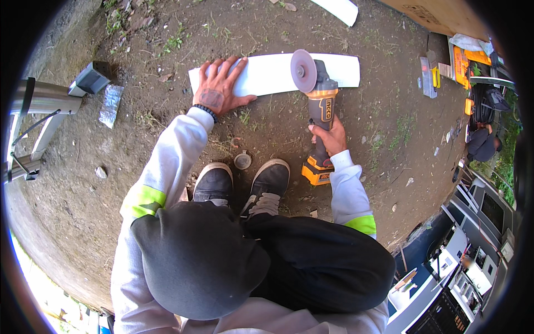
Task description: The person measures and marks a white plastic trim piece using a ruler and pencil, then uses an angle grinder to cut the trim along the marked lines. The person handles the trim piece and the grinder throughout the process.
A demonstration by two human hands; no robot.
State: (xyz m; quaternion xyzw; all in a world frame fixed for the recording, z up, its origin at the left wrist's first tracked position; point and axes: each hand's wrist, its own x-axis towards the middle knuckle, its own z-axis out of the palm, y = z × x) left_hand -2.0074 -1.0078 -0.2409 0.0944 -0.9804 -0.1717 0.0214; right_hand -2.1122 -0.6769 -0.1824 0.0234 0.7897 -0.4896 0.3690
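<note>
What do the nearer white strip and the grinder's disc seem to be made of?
White strip: plastic or painted metal, unclear which; its face is smooth and bright white. Disc: probably bonded abrasive, matte, judging by its dull purplish-grey face.

ground (pixel 125 183): bright daylight, diffuse, fairly even
shoes (pixel 213 182): soft, dim shading on the soil around them
white strip (pixel 267 74): near clipping, surface detail washed out
grinder (pixel 321 106): crisp, disc edge reads clean
trousers (pixel 328 264): deep black, folds faint
lower-left glare (pixel 29 273): blown white, coloured flare along the rim
metal frame (pixel 47 101): bent by fisheye
lower-right equipment (pixel 457 245): warped, small parts hard to read
corners: black vignette
</note>
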